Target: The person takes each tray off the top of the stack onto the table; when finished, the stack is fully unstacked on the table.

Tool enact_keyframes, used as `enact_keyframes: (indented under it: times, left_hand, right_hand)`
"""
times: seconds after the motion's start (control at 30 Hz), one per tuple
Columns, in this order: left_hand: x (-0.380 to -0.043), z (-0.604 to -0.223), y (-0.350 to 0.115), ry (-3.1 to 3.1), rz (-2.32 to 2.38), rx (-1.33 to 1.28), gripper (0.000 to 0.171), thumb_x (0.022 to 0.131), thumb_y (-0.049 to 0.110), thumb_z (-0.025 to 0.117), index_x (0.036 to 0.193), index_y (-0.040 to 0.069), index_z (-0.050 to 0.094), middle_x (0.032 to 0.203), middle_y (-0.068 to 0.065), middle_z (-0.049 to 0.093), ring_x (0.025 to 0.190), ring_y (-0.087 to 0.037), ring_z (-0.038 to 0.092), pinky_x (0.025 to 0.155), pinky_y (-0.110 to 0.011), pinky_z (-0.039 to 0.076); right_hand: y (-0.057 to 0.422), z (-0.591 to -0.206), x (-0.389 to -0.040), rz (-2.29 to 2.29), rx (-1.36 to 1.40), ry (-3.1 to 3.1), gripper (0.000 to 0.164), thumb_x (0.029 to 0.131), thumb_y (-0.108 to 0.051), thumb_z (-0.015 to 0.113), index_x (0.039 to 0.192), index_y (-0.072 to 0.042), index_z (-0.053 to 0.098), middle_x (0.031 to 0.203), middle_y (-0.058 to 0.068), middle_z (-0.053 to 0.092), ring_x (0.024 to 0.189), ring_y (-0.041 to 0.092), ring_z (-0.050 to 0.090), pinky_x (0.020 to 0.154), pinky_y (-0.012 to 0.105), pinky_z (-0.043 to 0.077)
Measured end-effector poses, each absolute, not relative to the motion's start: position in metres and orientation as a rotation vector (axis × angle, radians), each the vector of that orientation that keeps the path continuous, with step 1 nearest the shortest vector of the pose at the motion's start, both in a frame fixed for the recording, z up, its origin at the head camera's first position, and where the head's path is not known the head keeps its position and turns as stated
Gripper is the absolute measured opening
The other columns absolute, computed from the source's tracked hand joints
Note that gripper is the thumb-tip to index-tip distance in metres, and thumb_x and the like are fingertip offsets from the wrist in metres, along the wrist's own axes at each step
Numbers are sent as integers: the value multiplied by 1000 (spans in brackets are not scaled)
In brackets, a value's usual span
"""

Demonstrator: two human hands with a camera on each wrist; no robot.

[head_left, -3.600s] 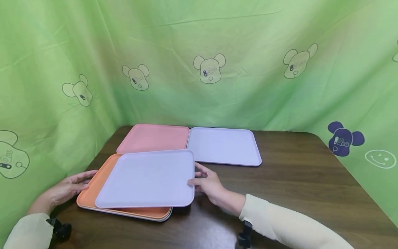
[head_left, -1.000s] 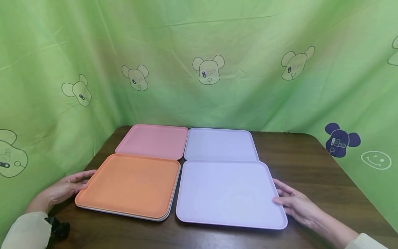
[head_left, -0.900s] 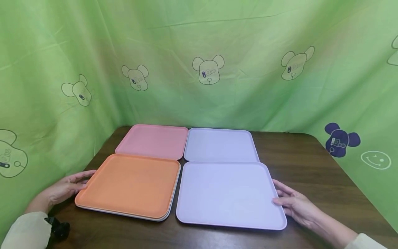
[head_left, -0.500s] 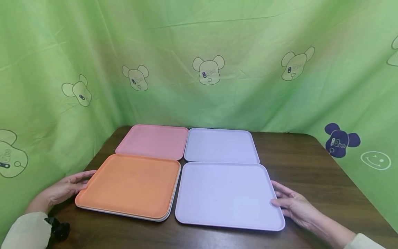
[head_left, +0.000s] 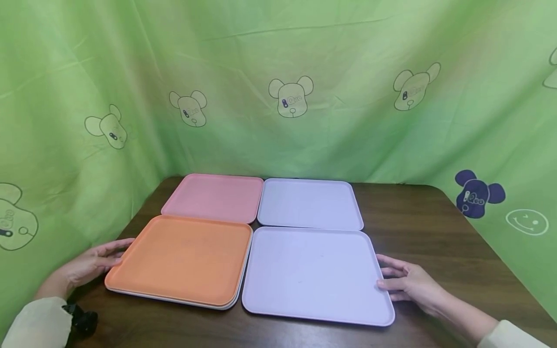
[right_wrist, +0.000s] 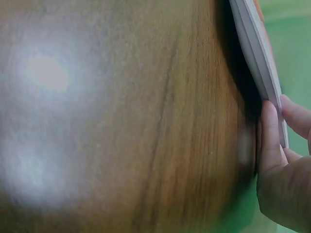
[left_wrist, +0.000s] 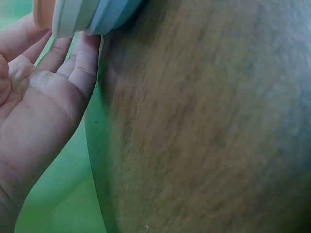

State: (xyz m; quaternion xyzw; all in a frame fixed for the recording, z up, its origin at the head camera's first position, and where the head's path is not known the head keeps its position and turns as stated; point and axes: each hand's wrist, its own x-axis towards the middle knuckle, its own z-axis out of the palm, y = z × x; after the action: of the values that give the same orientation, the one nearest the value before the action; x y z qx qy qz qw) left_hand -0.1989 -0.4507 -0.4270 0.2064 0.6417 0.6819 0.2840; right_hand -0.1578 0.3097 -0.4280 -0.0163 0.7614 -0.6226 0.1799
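Note:
At the front left, an orange tray [head_left: 183, 258] tops a stack whose cream [left_wrist: 68, 17] and blue [left_wrist: 109, 17] lower trays show in the left wrist view. My left hand [head_left: 89, 263] grips the stack's left edge, thumb at the orange rim and fingertips by the lower trays. To the right of the stack lies a lavender tray [head_left: 317, 275], its left edge close beside it. My right hand [head_left: 413, 285] pinches its right edge, thumb on the rim; in the right wrist view the fingers [right_wrist: 269, 131] reach beneath the edge.
Behind these, a pink tray [head_left: 217, 197] and another lavender tray [head_left: 309, 203] lie side by side on the dark wooden table [head_left: 417, 217]. A green curtain [head_left: 339, 135] with bear-head prints hangs along the back and sides.
The front lavender tray, earlier over the orange one, has come off to the right and down beside the stack. Lately my right hand has shifted it slightly left and nearer. My left hand stays put.

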Motion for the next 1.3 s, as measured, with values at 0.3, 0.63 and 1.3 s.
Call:
enact_keyframes:
  times: [0.3, 0.63, 1.3]
  left_hand:
    - [-198, -428, -452, 1698, 1835, 551, 58, 101, -8, 33, 142, 30, 48, 136, 9, 54, 121, -8, 52, 94, -31, 47]
    - [-197, -425, -449, 1680, 1832, 575, 57, 102, -7, 32, 144, 28, 46, 138, 9, 53, 123, -8, 51, 95, -30, 46]
    - [-197, -424, -451, 1671, 1822, 569, 59, 102, -8, 29, 146, 28, 43, 139, 9, 52, 124, -7, 50, 96, -29, 44]
  right_hand:
    - [304, -425, -157, -1701, -68, 2250, 80, 84, -4, 73, 146, 14, 24, 112, 16, 57, 90, 20, 64, 72, 43, 56]
    - [302, -424, -156, -1669, -48, 2282, 82, 80, -1, 77, 143, 16, 27, 104, 13, 59, 91, 16, 61, 72, 42, 56]
    - [298, -428, -153, -1645, -9, 2363, 80, 77, 1, 80, 140, 18, 33, 103, 16, 58, 91, 20, 60, 70, 40, 56]
